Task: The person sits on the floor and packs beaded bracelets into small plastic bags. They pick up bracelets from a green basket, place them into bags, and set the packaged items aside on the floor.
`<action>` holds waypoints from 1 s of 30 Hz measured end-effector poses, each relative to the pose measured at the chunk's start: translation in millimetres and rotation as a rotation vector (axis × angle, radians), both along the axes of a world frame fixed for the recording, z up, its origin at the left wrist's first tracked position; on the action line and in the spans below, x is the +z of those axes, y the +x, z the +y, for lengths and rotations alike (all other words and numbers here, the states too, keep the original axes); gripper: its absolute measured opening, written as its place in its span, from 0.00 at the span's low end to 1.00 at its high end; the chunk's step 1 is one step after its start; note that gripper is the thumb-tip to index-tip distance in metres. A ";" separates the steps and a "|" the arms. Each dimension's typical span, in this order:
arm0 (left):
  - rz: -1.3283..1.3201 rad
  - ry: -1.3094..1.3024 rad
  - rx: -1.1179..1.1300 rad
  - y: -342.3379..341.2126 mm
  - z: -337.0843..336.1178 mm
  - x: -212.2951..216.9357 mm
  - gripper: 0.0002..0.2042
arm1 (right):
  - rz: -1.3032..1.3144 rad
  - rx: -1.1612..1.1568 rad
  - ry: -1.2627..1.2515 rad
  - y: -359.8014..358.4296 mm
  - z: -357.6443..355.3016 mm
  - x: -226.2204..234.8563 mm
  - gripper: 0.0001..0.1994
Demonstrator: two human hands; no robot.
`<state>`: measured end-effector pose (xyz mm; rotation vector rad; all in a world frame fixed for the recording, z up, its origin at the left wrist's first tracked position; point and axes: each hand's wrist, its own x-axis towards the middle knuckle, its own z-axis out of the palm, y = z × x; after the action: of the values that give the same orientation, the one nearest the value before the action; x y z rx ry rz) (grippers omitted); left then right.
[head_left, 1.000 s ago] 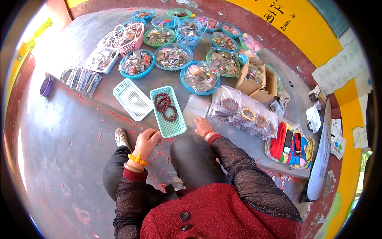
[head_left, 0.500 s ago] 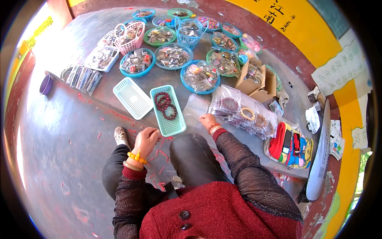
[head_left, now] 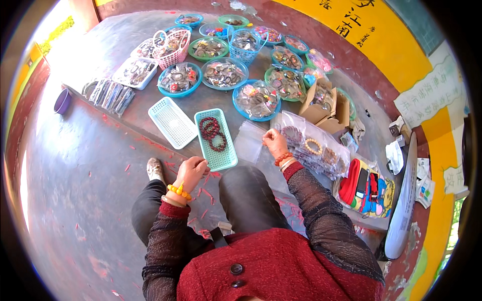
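My left hand (head_left: 192, 173) is closed, fingertips pinched together, just in front of a mint-green plastic basket (head_left: 228, 161). What lies between those fingertips, if anything, is too small to make out. Dark red beaded bracelets (head_left: 210, 129) lie inside the basket. My right hand (head_left: 275, 144) has its fingers drawn together at the right edge of flat clear plastic bags (head_left: 247, 144). I cannot see whether a bag is caught in them. Beside that hand, a pale beaded bracelet (head_left: 313, 146) rests on a pile of bagged bracelets (head_left: 293, 150).
An empty white basket (head_left: 173, 123) sits left of the green one. Farther back stand several basins (head_left: 226, 86) of bagged items, a pink basket (head_left: 170, 56) and a cardboard box (head_left: 337, 122). A colourful bag (head_left: 384, 193) lies at right, a purple bowl (head_left: 63, 102) at far left.
My right hand has moved right and slightly away from me, toward the bagged bracelets. My left hand has shifted a little to the right, its fingertips more closely pinched. The view has shifted slightly.
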<state>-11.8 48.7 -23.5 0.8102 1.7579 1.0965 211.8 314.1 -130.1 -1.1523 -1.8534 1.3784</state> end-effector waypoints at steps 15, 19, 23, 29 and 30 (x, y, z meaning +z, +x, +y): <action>-1.149 0.493 0.222 -16.2 -7.1 21.5 0.38 | 0.153 0.892 1.039 -61.3 -149.9 190.9 0.14; -1.078 0.614 0.263 -24.9 -18.9 29.8 0.31 | 0.066 0.976 1.122 -65.8 -156.3 175.8 0.14; -0.751 0.499 0.434 -26.4 -23.7 32.3 0.16 | 0.035 1.116 1.113 -68.4 -152.7 178.5 0.14; -0.487 0.393 0.288 -27.1 -21.4 28.4 0.10 | 0.081 0.829 0.613 -93.5 -122.2 208.1 0.20; -0.445 0.362 0.235 -25.9 -19.3 30.3 0.10 | 0.094 0.733 0.579 -99.3 -115.3 208.5 0.21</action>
<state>-37.7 29.4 6.8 0.5179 1.3176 1.6432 112.5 198.8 78.4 -0.1069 -2.4866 1.0595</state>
